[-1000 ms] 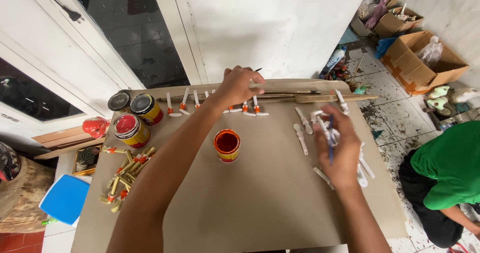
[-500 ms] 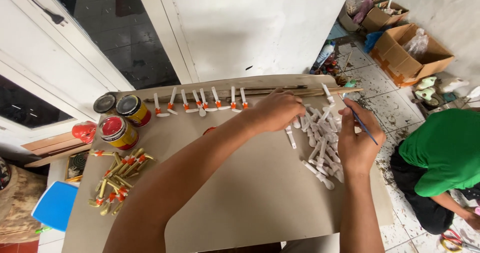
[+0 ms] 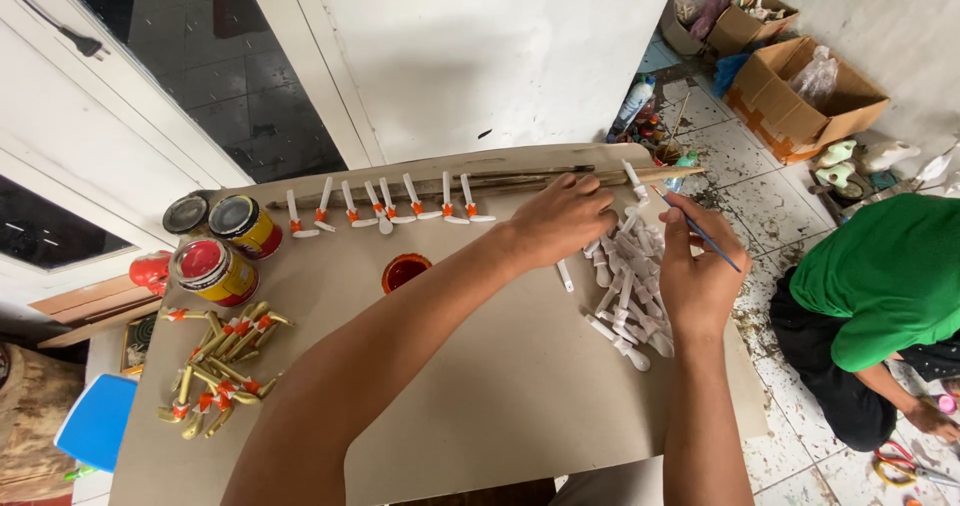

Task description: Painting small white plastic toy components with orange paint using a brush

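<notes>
White unpainted pegs (image 3: pixel 628 284) lie heaped on the brown cardboard work board (image 3: pixel 480 396), near its right edge and well right of the small orange paint cup (image 3: pixel 404 270). Left hand (image 3: pixel 562 218) reaches across the board to the upper left fringe of that heap; its fingers are curled down onto the pieces, but whether one is actually pinched cannot be told, as the knuckles hide the tips. Right hand (image 3: pixel 697 278) sits directly over the heap's right side, fingers closed round a thin blue-handled brush (image 3: pixel 706 237) that points away to the right. Most pegs lie with long axes running roughly toward the board's far edge, just below and right of the left fingertips. Both hands are close; the left is the one in contact. A row of orange-banded white pegs (image 3: pixel 385 207) rests along the far edge, left of the heap.
</notes>
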